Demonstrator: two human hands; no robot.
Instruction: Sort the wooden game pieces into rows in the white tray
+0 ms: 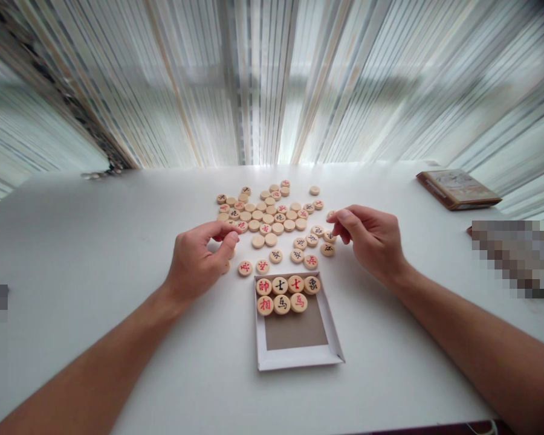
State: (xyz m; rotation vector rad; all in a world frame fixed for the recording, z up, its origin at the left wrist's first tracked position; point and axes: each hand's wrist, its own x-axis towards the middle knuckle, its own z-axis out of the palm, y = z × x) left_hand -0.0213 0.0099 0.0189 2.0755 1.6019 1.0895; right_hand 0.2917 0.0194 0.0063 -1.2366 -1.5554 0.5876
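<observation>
My left hand point(202, 257) is loosely curled above the table, thumb and index fingertip slightly apart with nothing seen between them. It is beside the left edge of a spread of round wooden Chinese chess pieces point(277, 229) and partly covers a few. On the right, my right hand point(369, 238) has its fingers curled and thumb near the index finger; a piece point(330, 214) shows at its fingertips, but I cannot tell if it is held. Between my forearms lies a shallow white box tray point(299, 360). Its far end holds two rows of pieces with red or black characters point(281, 304).
Some loose pieces lie face down, others show characters. A flat box with a picture point(457, 188) lies at the back right of the white table point(118, 241). Blurred-out items sit at the right and left edges. Striped curtains point(263, 78) hang behind the table.
</observation>
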